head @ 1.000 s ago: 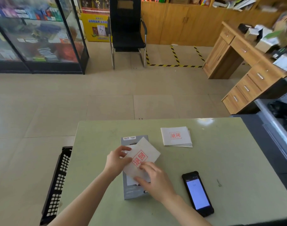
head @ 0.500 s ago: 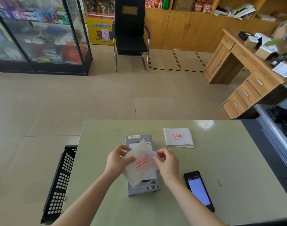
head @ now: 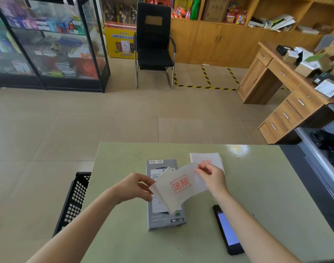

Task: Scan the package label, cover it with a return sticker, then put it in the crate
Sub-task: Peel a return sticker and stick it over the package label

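A grey package lies flat on the green table, its white label partly hidden. Above it I hold a white return sticker with a red stamp, peeled apart from its translucent backing. My left hand pinches the lower left edge. My right hand pinches the upper right corner. A black perforated crate stands on the floor by the table's left edge.
A stack of return stickers lies behind my right hand. A black phone with a lit screen lies at the right of the package. A grey counter borders the table's right side. A black chair stands far behind.
Both hands have lifted the sticker off the package and pulled apart. The right hand moved up and right, and the sticker and backing are separating.
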A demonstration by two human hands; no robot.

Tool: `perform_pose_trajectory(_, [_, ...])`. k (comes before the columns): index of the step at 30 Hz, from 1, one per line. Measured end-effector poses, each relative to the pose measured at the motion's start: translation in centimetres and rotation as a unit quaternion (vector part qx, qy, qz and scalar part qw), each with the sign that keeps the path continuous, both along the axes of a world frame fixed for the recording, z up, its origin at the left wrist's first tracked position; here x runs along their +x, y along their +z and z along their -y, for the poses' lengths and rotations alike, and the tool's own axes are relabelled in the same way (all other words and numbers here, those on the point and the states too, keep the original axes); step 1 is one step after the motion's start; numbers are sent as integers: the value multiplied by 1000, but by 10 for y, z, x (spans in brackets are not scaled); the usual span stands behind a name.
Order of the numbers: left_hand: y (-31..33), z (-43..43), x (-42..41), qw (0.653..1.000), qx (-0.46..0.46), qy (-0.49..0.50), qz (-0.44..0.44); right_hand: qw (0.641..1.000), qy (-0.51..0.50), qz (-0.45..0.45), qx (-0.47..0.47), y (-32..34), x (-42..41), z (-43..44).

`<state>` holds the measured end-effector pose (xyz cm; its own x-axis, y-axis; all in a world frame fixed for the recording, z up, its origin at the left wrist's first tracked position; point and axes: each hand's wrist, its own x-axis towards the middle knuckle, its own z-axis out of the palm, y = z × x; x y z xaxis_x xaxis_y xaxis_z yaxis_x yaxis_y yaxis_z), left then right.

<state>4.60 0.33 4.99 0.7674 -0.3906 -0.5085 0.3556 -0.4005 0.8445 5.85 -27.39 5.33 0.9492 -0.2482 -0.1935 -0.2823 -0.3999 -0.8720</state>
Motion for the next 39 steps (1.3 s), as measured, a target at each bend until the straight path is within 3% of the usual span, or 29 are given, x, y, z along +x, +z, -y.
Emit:
perform_pose_trajectory(8, [22, 8, 22, 984, 45, 70, 157, 986, -31, -23, 160, 23, 11, 12])
perform_pose_trajectory(15, [29, 29, 24, 957, 118, 79, 252, 979, -65, -15, 193, 34, 14, 25])
perform_pose_trajectory(20, [28, 37, 26, 941, 107, 139, 289, 977, -68, -18, 203, 34, 10, 28])
perform_pose_trajectory(39, [12, 53, 29, 966, 57, 198, 157, 959, -134, -70, 241, 22, -1, 31])
